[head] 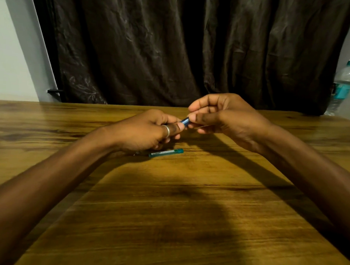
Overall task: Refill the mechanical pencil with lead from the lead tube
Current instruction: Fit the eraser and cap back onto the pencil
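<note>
Pencil (185,120) sits at centre frame, held above the table (185,215): only a short blue end shows between the two hands. Left hand (149,130) wraps the barrel in a closed fist-like grip, thumb on top, a ring (167,130) on one finger. Right hand (222,119) pinches the exposed blue end between thumb and fingers (194,108); whether it grips a cap or the barrel itself cannot be told. Lead tube (166,153) lies flat on the table just below the left hand, untouched, its teal cap toward the right.

Step in hand, by judgement: removing the pencil's end cap to open the lead chamber.

Procedure:
- Keep the left grip firm and the barrel steady; let only the right hand work.
- Pull straight along the barrel axis; a sideways pull may bend or jam the cap.
- Retain the small cap in the right hand or set it near the tube, so it does not roll off.
- Keep the open end tilted upward afterwards, ready for lead.

A bottle (342,86) stands at right edge, well apart.
</note>
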The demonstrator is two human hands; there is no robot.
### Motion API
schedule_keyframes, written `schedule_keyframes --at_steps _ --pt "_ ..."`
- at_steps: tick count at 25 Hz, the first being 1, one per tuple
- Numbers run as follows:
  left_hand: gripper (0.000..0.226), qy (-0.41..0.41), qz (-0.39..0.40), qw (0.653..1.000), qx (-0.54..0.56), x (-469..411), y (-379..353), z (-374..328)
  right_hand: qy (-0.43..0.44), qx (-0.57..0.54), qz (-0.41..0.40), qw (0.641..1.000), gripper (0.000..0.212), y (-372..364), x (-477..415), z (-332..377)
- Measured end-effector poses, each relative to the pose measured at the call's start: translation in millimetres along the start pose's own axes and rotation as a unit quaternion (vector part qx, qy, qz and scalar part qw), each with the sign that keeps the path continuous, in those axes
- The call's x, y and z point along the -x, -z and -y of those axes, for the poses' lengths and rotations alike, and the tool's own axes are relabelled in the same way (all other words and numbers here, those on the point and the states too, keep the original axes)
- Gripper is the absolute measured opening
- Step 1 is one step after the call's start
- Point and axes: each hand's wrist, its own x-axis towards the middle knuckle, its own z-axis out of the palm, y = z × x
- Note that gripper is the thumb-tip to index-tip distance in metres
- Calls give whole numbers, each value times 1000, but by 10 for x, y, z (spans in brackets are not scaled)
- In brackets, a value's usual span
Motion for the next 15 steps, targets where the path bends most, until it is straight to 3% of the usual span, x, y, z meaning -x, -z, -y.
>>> schedule_keyframes --at_steps 5,8,12,15 --pt "33 -3 -32 988 149 -49 -27 -3 5 -31 1 1000 19 -54 -19 -14" --pt "35 18 -8 981 191 -49 -9 11 8 -33 -29 999 13 -79 -41 -36" --pt "34 65 36 976 204 -22 29 23 4 -146 -93 985 10 -37 -69 49" --pt "32 61 56 967 240 -20 -51 -1 -35 -262 -93 960 21 -166 -73 102"
